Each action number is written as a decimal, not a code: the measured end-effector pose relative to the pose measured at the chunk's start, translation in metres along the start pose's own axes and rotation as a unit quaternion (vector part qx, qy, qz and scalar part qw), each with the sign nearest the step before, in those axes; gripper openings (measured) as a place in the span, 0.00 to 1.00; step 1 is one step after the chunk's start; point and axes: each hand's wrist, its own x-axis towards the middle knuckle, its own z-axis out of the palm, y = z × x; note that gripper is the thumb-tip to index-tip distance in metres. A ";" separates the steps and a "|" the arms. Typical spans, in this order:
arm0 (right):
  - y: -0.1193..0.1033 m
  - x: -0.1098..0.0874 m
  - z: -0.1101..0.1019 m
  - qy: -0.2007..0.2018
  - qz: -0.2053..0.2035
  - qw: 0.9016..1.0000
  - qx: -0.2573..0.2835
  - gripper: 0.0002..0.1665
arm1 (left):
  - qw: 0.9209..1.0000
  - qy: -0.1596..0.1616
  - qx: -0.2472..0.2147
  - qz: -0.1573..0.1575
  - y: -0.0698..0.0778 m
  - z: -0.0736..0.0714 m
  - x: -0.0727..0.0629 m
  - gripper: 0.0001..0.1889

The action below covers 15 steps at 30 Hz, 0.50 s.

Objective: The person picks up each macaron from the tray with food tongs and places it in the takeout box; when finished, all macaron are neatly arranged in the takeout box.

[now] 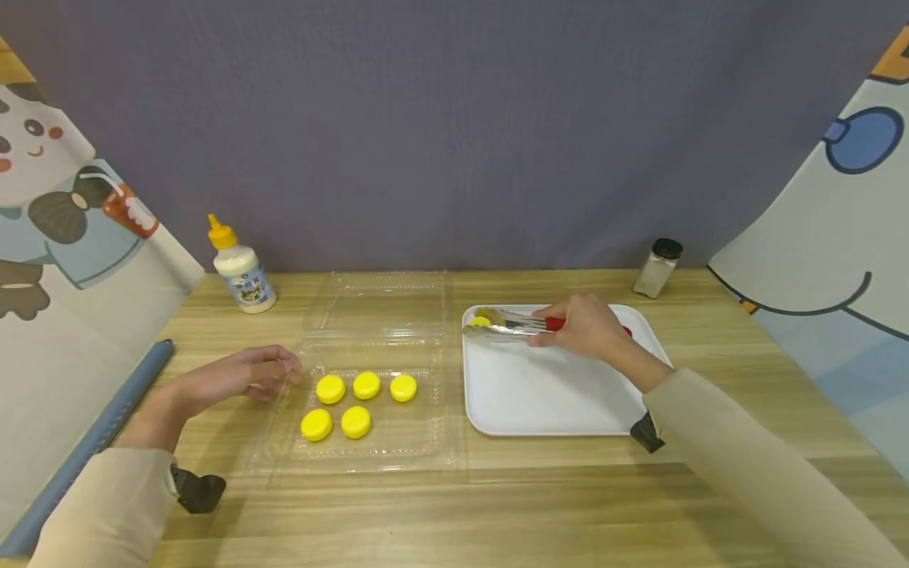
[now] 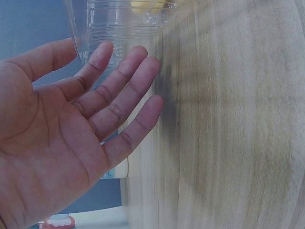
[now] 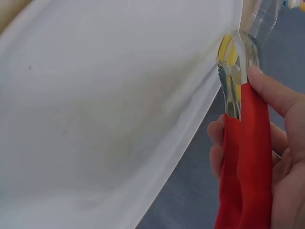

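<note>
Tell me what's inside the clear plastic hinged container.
Five round, glossy yellow pieces sit inside the container. The spots directly beneath them are covered, so I can't see what's there.

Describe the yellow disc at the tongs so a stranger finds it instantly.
Find the white tray on the wooden table. At its far left corner, a yellow disc shows between the tips of red-handled tongs. Its five matching neighbours sit in the clear box.

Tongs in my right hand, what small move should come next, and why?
I'd probably squeeze the red-handled tongs gently with your right hand: a yellow disc sits between their metal tips at the far-left corner of the white tray, and a firmer hold would likely make lifting it safer.
</note>
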 end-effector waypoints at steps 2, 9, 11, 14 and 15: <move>-0.001 0.000 0.001 0.006 -0.005 1.000 -0.002 0.30 | 1.000 -0.001 0.000 0.001 0.000 0.000 0.000 0.23; 0.000 -0.002 0.004 0.018 0.002 1.000 -0.006 0.27 | 1.000 -0.001 0.001 0.000 -0.001 0.000 0.000 0.23; 0.000 -0.003 0.004 0.020 0.005 1.000 -0.009 0.27 | 1.000 0.000 0.001 -0.001 -0.001 0.000 0.000 0.23; 0.001 -0.005 0.003 0.025 0.005 1.000 -0.007 0.26 | 1.000 -0.003 0.002 0.004 -0.001 0.000 0.000 0.23; 0.001 -0.005 0.003 0.028 0.003 1.000 -0.008 0.26 | 1.000 -0.004 0.002 0.004 -0.001 0.000 0.000 0.23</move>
